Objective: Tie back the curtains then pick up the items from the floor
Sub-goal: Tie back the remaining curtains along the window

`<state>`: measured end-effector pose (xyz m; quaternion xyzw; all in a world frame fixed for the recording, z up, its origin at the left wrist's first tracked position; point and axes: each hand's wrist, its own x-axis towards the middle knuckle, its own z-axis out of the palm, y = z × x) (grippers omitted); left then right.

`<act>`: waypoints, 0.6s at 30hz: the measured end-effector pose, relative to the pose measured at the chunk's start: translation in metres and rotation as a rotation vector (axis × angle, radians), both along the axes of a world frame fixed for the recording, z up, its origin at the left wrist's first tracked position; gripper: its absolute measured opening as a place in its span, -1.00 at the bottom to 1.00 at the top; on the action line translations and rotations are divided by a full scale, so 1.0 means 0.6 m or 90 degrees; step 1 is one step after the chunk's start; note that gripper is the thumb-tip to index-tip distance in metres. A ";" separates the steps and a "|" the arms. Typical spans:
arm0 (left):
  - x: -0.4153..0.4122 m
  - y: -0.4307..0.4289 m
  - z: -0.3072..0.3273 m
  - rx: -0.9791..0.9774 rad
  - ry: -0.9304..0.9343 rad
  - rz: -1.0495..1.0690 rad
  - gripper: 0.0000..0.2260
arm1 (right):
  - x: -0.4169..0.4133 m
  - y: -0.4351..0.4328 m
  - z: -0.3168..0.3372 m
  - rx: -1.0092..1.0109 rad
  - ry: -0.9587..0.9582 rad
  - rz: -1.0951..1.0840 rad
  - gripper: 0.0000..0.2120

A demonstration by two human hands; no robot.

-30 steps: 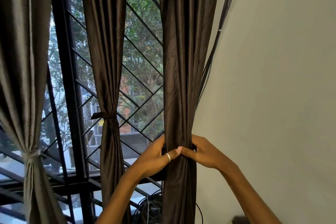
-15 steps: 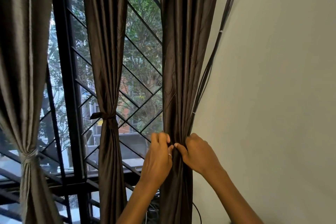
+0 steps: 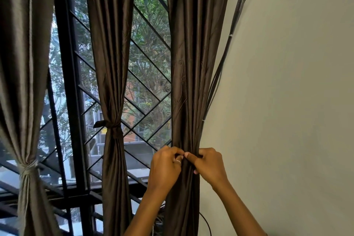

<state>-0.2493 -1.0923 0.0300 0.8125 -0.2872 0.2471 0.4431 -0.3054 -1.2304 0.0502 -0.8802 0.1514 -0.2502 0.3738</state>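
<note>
Pale, smooth wall (image 3: pixel 287 82) fills my right side. Thin black cables (image 3: pixel 229 44) run down it in a bunch. Black metal bars (image 3: pixel 65 82) cross the window in slanted lines, with green trees behind them.

Three long, shiny curtains hang here, full of soft folds. The left curtain (image 3: pixel 19 63) is grey-brown and squeezed in by a knot (image 3: pixel 28 166) of the same cloth. The middle curtain (image 3: pixel 111 44) is dark brown, with a dark band (image 3: pixel 113 126) tied round it.

The curtain (image 3: pixel 191 63) I work on is dark brown too. It hangs just beside the wall, bunched into a narrow roll where my hands meet. My left hand (image 3: pixel 165 168) has its fingers curled and pinches the cloth at the front. A thin silver ring (image 3: pixel 177 161) sits on one finger. My right hand (image 3: pixel 209 165) is curled the same way and pinches the cloth from the other side. The fingertips of both hands nearly touch. I cannot tell if a band is between them.
</note>
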 end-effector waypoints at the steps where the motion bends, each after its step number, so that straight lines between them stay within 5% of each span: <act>1: 0.001 0.001 0.001 0.000 0.008 0.002 -0.85 | -0.003 0.004 0.002 0.066 -0.004 0.004 -0.62; 7: -0.007 0.012 0.013 -0.013 0.060 -0.020 -0.87 | -0.021 0.020 0.013 0.514 -0.002 0.056 -0.73; 18: -0.012 0.027 0.034 0.026 0.150 -0.113 -0.75 | -0.014 0.008 0.030 0.783 0.060 0.133 -0.79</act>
